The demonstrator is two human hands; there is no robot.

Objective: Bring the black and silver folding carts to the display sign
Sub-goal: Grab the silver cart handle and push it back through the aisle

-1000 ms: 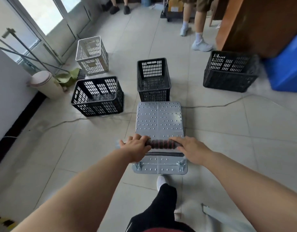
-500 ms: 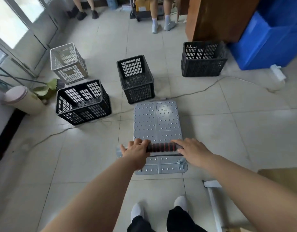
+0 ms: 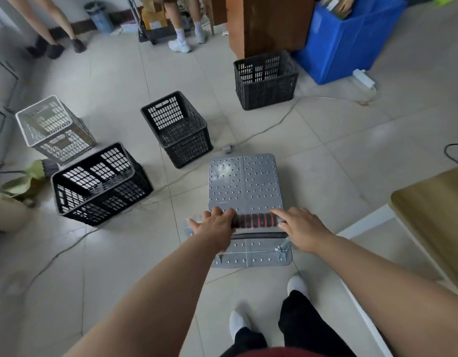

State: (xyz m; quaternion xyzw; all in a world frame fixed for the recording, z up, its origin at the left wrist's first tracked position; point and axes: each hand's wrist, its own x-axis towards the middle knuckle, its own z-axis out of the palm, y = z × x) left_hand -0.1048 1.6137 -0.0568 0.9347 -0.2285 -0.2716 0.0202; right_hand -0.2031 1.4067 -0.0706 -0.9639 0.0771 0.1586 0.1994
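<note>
A silver folding cart (image 3: 244, 186) with a studded flat deck stands on the tiled floor straight in front of me. Its handle (image 3: 256, 220) has a black and red ribbed grip. My left hand (image 3: 214, 225) is closed around the handle's left end. My right hand (image 3: 301, 229) is closed over its right end. My feet in white socks are just behind the cart. No display sign is visible.
Three black crates (image 3: 100, 185) (image 3: 179, 128) (image 3: 265, 79) and a white crate (image 3: 54, 127) stand ahead. A cable (image 3: 269, 128) runs across the floor. A blue bin (image 3: 349, 39) and a brown cabinet (image 3: 269, 21) are at the back right, a wooden table (image 3: 434, 215) is on my right, and people's legs (image 3: 181, 24) are at the back.
The cart and I have turned to the right: the crates have slid left in view, and the wooden table and blue bin have come further into view. Both hands stay on the handle.
</note>
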